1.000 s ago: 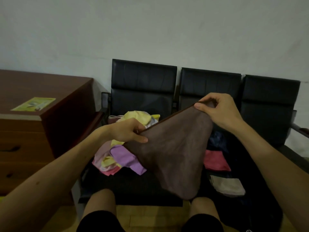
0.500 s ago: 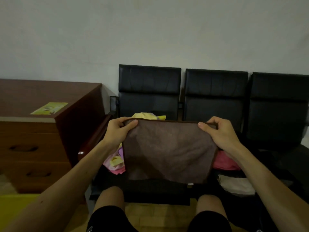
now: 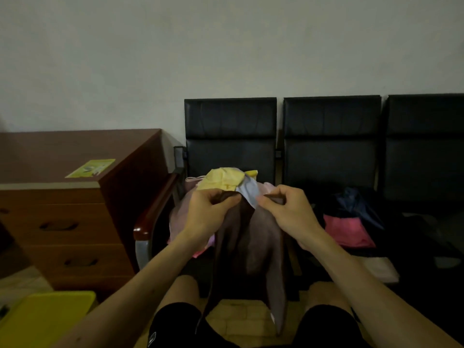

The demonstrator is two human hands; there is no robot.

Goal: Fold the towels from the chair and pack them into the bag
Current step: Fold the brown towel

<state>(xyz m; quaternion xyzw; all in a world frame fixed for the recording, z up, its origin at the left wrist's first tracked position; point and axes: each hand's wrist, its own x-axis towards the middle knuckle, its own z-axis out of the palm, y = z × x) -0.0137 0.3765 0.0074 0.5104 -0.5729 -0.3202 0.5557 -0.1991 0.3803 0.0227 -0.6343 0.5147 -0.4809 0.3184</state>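
While the left hand [image 3: 210,212] and right hand [image 3: 288,212] are each pinching a top corner in a tight grip, the brown towel [image 3: 256,249] is hanging lengthwise between the knees [image 3: 187,287], with the bag [image 3: 357,203] nearer the right hand.

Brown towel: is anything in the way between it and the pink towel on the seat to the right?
Nothing visible does. The left hand and right hand pinch the top of the brown towel. Toward the pink towel only the right hand itself shows, though that stretch is dim.
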